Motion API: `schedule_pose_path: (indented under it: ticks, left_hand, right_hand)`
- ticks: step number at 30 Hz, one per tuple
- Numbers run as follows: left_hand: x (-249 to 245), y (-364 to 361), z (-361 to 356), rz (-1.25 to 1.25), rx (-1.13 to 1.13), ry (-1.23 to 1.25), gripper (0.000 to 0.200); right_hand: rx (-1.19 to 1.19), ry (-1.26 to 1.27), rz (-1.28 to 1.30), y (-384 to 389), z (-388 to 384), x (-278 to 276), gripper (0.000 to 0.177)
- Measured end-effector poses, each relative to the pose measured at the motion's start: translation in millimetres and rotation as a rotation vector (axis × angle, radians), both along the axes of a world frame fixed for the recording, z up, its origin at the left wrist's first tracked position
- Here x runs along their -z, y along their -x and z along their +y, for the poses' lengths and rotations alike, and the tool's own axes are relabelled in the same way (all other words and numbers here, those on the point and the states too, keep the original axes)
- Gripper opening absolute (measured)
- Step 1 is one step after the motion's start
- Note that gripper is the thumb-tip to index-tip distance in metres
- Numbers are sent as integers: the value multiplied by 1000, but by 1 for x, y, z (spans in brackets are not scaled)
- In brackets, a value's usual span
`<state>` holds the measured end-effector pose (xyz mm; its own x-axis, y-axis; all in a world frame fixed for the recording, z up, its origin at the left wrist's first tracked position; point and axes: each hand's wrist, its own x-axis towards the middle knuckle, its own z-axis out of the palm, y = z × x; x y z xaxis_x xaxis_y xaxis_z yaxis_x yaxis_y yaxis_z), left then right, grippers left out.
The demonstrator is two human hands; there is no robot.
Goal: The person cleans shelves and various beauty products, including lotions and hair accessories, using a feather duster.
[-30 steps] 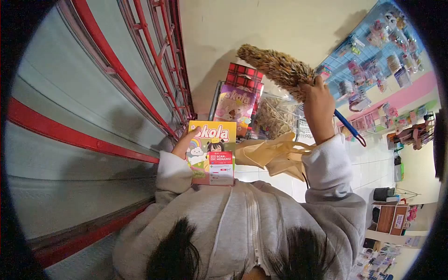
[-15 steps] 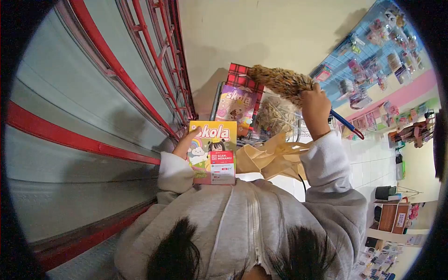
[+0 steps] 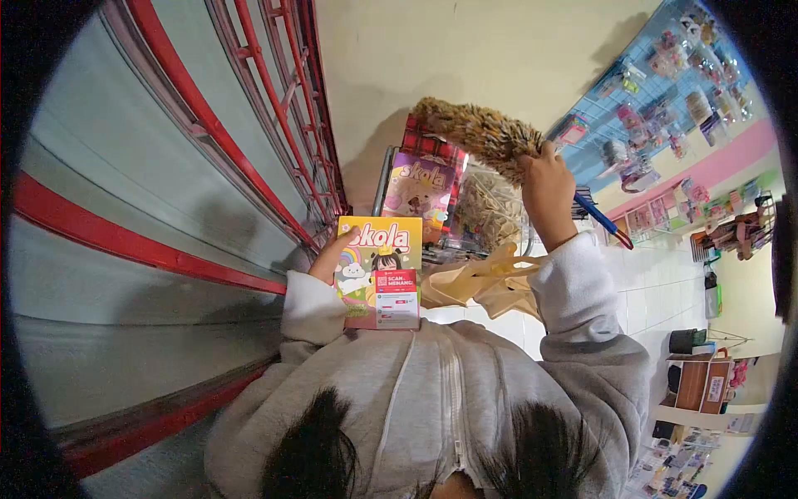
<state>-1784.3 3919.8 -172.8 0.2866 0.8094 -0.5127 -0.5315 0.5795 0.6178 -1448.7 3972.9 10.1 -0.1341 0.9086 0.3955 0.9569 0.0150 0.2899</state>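
My left hand [image 3: 334, 259] grips a yellow "skola" notebook pack [image 3: 357, 287] at its left edge, held against my chest; the thumb lies on the cover and the other fingers are hidden behind it. A red and white "Scan, menang" label [image 3: 396, 291] covers its lower right. My right hand [image 3: 549, 195] is closed round a brown feather duster [image 3: 482, 133] with a blue handle [image 3: 594, 216]. The duster's tip reaches over a red plaid item [image 3: 420, 137]. Below it stands a purple "skola" pack [image 3: 416, 191], apart from the yellow one.
A clear plastic bag of pale material [image 3: 490, 208] and a tan bag [image 3: 478, 287] lie right of the packs. Red metal bars [image 3: 208, 133] run along my left. Small packaged goods hang on a blue grid rack [image 3: 640, 108] at the right.
My right hand has moved slightly left and down with the duster, whose tip now lies farther left and higher over the plaid item. The yellow pack stays almost still.
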Motion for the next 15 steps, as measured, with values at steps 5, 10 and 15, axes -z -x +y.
schedule_pose_path:
  ticks: [5,10,15]
  left_hand:
    - [22,4,3,-23,15,29,32]
    - [13,1,2,43,22,-45,33]
    - [23,1,4,-43,92,-9,32]
  right_hand:
    - [70,51,-9,-11,-3,10,17]
    - [94,-83,26,-20,-12,7,13]
    - [88,-62,79,-17,-29,2,20]
